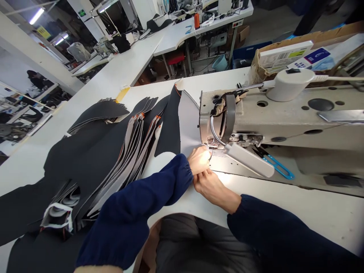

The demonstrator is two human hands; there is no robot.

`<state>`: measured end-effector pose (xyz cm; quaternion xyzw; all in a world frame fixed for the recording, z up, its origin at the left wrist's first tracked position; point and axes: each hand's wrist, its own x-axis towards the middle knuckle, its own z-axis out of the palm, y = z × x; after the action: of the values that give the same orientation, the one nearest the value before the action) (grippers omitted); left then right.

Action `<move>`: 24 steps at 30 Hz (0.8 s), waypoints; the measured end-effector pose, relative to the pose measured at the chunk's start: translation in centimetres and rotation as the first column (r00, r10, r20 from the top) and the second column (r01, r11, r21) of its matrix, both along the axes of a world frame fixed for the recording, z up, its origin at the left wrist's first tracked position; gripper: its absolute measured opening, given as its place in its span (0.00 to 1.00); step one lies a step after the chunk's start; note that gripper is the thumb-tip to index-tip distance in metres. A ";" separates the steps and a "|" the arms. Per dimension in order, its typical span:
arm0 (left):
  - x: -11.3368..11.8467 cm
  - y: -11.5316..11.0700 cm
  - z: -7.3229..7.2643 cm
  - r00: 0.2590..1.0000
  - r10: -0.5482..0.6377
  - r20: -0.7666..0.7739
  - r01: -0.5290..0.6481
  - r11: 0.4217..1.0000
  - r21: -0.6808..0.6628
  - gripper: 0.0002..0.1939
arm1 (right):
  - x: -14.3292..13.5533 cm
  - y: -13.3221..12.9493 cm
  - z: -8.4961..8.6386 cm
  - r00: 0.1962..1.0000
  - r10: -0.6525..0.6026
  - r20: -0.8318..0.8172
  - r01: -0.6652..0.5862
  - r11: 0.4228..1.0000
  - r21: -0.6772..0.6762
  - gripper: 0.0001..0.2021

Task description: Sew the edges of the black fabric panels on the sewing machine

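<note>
A grey fabric piece (188, 125) lies under the needle area of a beige sewing machine (273, 117). My left hand (199, 160) presses on the fabric just beside the presser foot, fingers curled on it. My right hand (212, 187) sits right below it, pinching the fabric's near edge under the machine's lamp (250, 159). Both arms wear dark blue sleeves.
A fanned stack of black and grey cut pieces (113, 151) covers the white table (313, 212) to the left. Blue snips (278, 167) lie on the machine bed. A cardboard box (298, 53) stands behind the machine. More tables and machines fill the background.
</note>
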<state>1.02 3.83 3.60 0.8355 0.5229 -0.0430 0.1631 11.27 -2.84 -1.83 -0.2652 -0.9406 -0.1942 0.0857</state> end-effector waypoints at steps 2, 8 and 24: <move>0.1 0.2 -0.4 1.000 0.006 0.019 -0.006 1.000 0.018 0.11 | 0.2 0.3 -0.1 1.000 -0.007 0.003 0.007 1.000 -0.003 0.14; 0.4 0.6 -1.5 0.997 0.057 0.053 -0.060 0.997 0.052 0.12 | 1.0 0.9 -0.1 1.000 -0.030 -0.008 0.030 0.999 0.020 0.15; -0.6 -0.5 -0.7 0.999 -0.035 -0.009 0.035 0.999 -0.027 0.15 | 1.8 0.7 -1.3 0.991 -0.080 -0.106 0.080 0.997 0.000 0.12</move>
<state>0.40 3.34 2.93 0.8420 0.5085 -0.0567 0.1708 13.08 -2.13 -3.12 -0.3123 -0.9229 -0.1852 0.1284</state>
